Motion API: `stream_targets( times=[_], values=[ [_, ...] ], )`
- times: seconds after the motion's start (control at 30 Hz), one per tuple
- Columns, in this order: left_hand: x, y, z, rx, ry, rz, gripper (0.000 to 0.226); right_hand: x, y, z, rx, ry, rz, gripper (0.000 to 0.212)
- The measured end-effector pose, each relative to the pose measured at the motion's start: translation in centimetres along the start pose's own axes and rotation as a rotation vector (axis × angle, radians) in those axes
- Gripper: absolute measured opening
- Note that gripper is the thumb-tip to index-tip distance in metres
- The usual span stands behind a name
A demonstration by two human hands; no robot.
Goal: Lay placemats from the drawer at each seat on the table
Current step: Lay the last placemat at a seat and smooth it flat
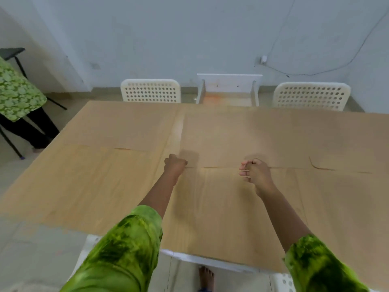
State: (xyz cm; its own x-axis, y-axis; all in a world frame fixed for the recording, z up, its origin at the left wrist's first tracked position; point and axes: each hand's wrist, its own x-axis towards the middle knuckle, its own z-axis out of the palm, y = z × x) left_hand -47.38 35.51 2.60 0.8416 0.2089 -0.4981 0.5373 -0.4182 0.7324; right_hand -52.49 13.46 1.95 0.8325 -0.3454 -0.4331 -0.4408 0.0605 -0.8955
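The head view shows a tan placemat (221, 207) lying flat at the near edge of the surface (94, 186), its far edge under both hands. The left hand (175, 165) is closed in a fist on the far left corner of it; the right hand (255, 172) has its fingers (244, 170) curled tight on the same far edge. The picture is blurred, so I cannot tell if the fingers really pinch the mat. More tan placemats (263, 135) cover the surface beyond and to both sides. Two white perforated chairs (150, 90) stand at the far edge.
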Motion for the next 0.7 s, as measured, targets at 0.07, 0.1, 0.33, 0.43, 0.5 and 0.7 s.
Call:
stream_targets(
  times=[0.07,0.1,0.33,0.43,0.5,0.7],
  values=[
    [2.4,1.0,1.1,0.08,0.038,-0.063,0.06,1.9,-0.4,0.1,-0.071,0.056,-0.015,0.023],
    [3.2,1.5,1.6,0.126,0.059,-0.096,0.063,2.7,-0.4,0.0,-0.142,0.078,-0.034,0.018],
    [7.2,3.9,3.0,0.14,0.072,-0.22,0.07,4.7,0.0,-0.1,-0.711,0.015,-0.019,0.038],
    [11.1,2.8,2.7,0.008,0.044,-0.216,0.057,5.0,-0.2,0.1,-0.742,0.024,-0.006,0.035],
    [12.4,2.7,2.2,-0.024,0.008,-0.214,0.055,5.1,-0.5,0.2,-0.763,0.029,0.005,0.032],
    [8.1,5.1,-0.7,-0.18,-0.114,-0.223,0.034,6.4,-1.2,-0.2,-0.747,0.11,0.036,0.025]
  ],
)
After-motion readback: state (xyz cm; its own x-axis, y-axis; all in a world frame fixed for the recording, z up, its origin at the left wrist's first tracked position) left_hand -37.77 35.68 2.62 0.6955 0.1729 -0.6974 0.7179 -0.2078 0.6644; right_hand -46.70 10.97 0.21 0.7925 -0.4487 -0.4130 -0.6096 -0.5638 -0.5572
